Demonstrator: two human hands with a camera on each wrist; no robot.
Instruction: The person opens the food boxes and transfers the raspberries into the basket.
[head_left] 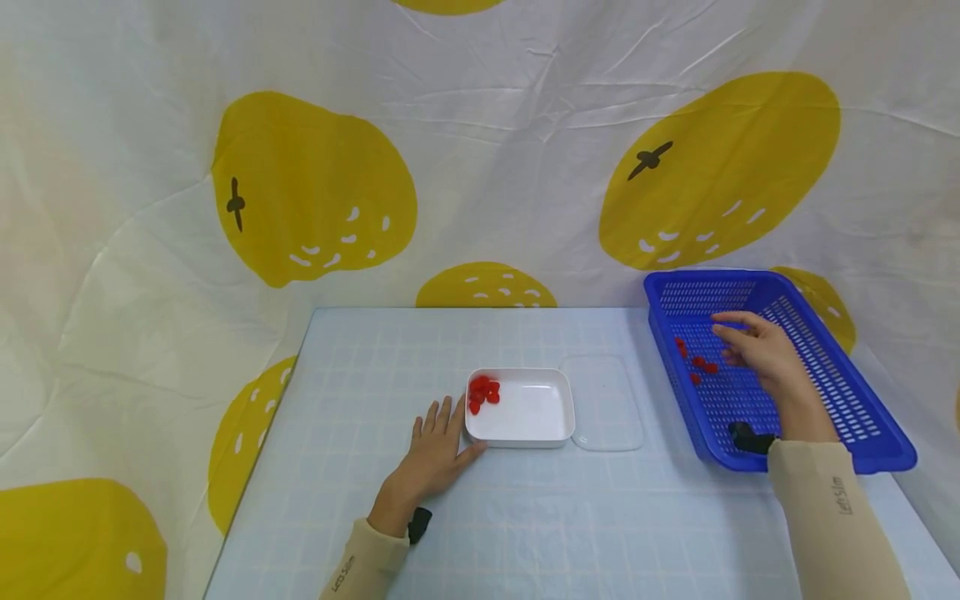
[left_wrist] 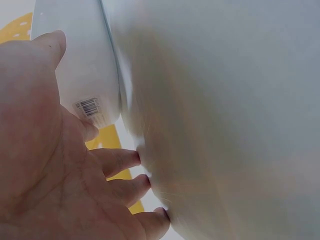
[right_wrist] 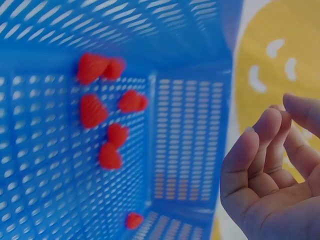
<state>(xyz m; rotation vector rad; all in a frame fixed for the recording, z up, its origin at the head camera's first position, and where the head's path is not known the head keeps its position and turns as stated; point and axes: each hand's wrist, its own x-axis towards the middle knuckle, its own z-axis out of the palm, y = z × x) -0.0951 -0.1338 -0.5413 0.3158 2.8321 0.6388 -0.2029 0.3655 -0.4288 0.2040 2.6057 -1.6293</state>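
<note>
My left hand (head_left: 433, 462) lies on the table with its fingers straight, at the left side of a white rectangular box (head_left: 532, 412). Its thumb and a fingertip are by the box's edge. In the left wrist view, a barcode label shows on the box's wall (left_wrist: 82, 65). Small red berry-like pieces (head_left: 480, 393) are gathered at the left end inside the box. Over the blue basket (head_left: 708, 429) hovers my right hand (head_left: 768, 358), fingers loosely bent, with nothing visible between thumb and fingers. Several more red pieces (right_wrist: 93, 111) lie on the basket's slotted bottom.
A clear flat lid (head_left: 606, 404) lies right of the white box. The basket stands at the table's right side, near the back. Behind the table (head_left: 510, 517) hangs a white cloth (head_left: 510, 192) with large yellow fruit prints.
</note>
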